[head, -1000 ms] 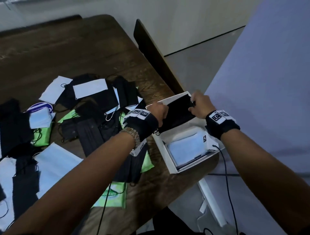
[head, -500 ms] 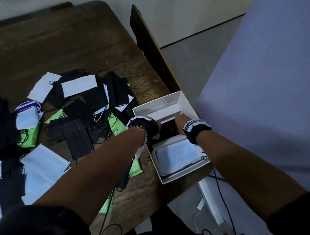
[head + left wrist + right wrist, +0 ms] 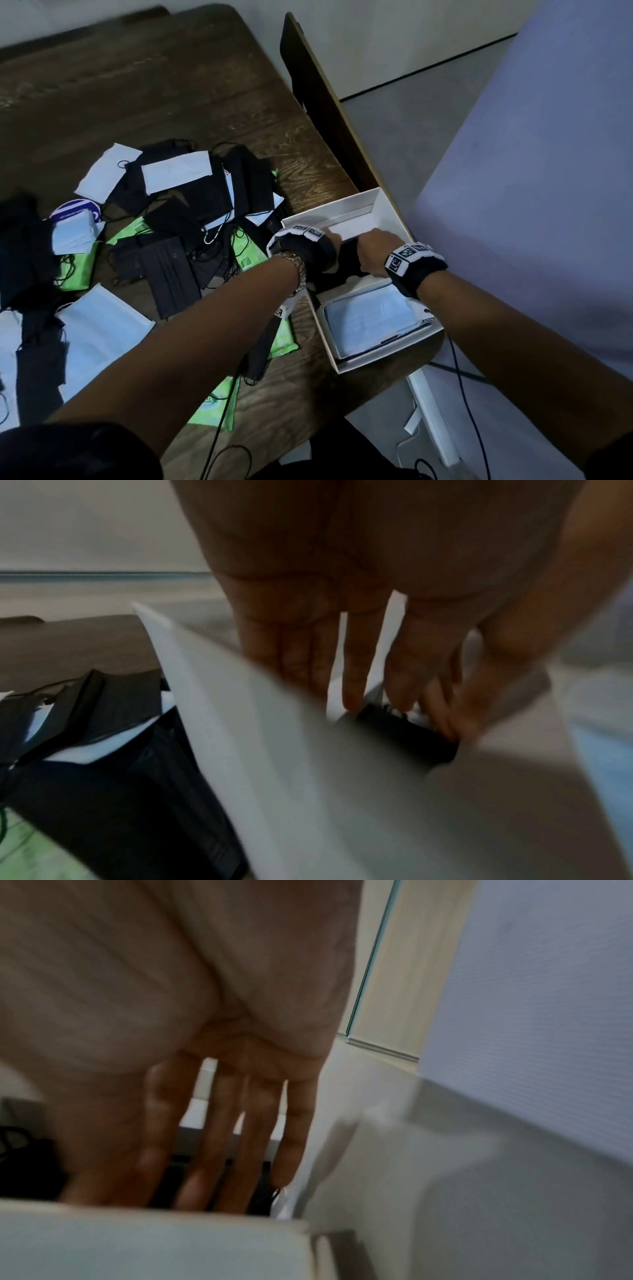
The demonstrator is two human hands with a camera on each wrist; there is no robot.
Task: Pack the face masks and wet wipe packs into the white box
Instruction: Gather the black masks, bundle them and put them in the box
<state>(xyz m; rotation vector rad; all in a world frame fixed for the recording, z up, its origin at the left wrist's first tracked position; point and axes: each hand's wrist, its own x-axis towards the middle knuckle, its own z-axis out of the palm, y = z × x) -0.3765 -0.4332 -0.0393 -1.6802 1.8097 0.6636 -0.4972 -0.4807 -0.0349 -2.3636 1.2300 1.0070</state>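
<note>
The white box (image 3: 391, 209) sits at the table's right edge. Its near half holds a stack of light blue masks (image 3: 371, 313). A black mask (image 3: 349, 262) lies in the far half. My left hand (image 3: 333, 240) and right hand (image 3: 374, 247) both reach into that half. In the left wrist view straight fingers (image 3: 354, 669) touch the black mask (image 3: 407, 733) behind the box wall (image 3: 274, 750). In the right wrist view straight fingers (image 3: 222, 1137) press down on the black mask (image 3: 31, 1167) beyond the box wall (image 3: 137, 1240).
Left of the box, black masks (image 3: 164, 270), white masks (image 3: 176, 171) and green wet wipe packs (image 3: 282, 337) lie scattered on the wooden table (image 3: 171, 85). A dark board (image 3: 318, 99) stands along the table's right edge. Cables (image 3: 466, 394) hang past the edge.
A second ago both hands held the black mask above the box. They have lowered it into the far half, and the fingers now lie straight on it.
</note>
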